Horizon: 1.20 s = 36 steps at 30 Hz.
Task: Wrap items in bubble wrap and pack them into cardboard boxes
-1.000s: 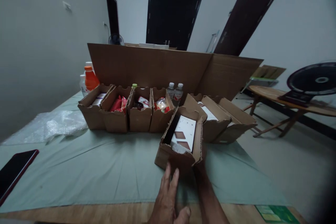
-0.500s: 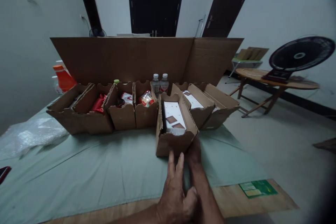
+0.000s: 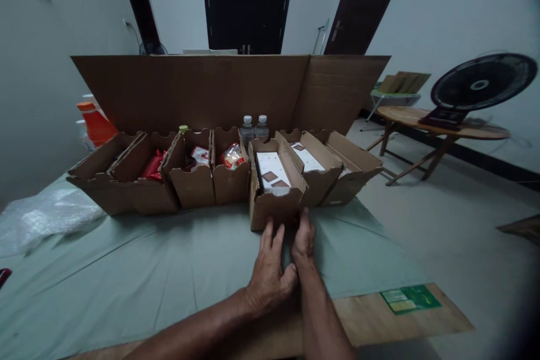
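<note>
A narrow open cardboard box [image 3: 274,209] holds a white carton with brown squares [image 3: 273,171] and juts toward me from the row. My left hand [image 3: 270,270] has its fingers stretched out, their tips at the lower front of the box. At its lower right front corner is my right hand [image 3: 304,239], fingers extended up against the cardboard and partly out of sight. Neither hand is wrapped round the box. Just right of it stands another box with a similar white carton [image 3: 307,157].
More cardboard boxes [image 3: 192,187] line up leftward, holding red and clear-wrapped packets. Two clear bottles [image 3: 261,128] and a tall cardboard panel [image 3: 189,93] stand behind. Bubble wrap [image 3: 50,216] lies left on the green cloth [image 3: 169,270]. A fan [image 3: 478,84] sits on a side table at right.
The box with the white carton has slid away from me, deeper into the row. Both hands have moved forward with it, and my right hand shows more.
</note>
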### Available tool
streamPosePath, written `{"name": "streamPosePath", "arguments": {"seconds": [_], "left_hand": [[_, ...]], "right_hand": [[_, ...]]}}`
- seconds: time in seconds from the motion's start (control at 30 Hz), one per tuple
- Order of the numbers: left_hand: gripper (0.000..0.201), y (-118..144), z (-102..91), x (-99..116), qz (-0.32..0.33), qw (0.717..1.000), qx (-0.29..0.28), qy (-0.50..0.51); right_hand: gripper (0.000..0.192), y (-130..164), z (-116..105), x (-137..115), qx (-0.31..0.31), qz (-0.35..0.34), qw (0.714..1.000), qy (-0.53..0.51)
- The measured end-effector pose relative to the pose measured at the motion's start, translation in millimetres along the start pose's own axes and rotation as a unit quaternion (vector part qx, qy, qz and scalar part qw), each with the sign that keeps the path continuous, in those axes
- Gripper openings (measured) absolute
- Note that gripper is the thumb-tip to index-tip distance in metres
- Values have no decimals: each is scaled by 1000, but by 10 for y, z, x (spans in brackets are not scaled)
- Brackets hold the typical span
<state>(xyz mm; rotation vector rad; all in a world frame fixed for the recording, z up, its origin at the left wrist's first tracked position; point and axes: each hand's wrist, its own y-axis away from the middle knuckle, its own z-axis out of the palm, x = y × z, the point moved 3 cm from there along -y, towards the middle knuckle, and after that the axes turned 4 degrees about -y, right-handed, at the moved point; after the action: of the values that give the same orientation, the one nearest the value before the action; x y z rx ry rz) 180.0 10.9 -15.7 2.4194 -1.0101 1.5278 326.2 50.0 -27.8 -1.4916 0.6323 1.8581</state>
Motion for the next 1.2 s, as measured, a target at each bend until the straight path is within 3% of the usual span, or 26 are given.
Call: {"name": "streamPosePath", "arguments": {"seconds": [0.33, 0.63, 0.77, 0.97, 1.07, 1.13, 1.2], "left_hand": [[84, -532, -55, -195, -4, 998, -9, -56], [77, -532, -27, -325, -12, 995, -37, -93], [74, -243, -118, -303, 9, 983, -99, -151], [64, 563, -479, -264, 91, 960, -173, -200], [56, 942, -599, -445, 123, 955, -167, -211], [51, 1120, -633, -617, 133, 956, -141, -220], [46, 1229, -657, -755, 145, 960, -107, -213]], "right_hand": [[66, -79, -57, 173, 53, -20, 997, 60], [61, -91, -59, 214, 52, -38, 994, 88], [51, -108, -58, 176, 54, -59, 992, 102], [43, 89, 100, -49, 48, -146, 982, 110], [42, 256, 426, -304, -20, -183, 976, 115], [45, 319, 763, -527, -100, -200, 964, 143], [54, 325, 1157, -754, -186, -223, 920, 264]]}}
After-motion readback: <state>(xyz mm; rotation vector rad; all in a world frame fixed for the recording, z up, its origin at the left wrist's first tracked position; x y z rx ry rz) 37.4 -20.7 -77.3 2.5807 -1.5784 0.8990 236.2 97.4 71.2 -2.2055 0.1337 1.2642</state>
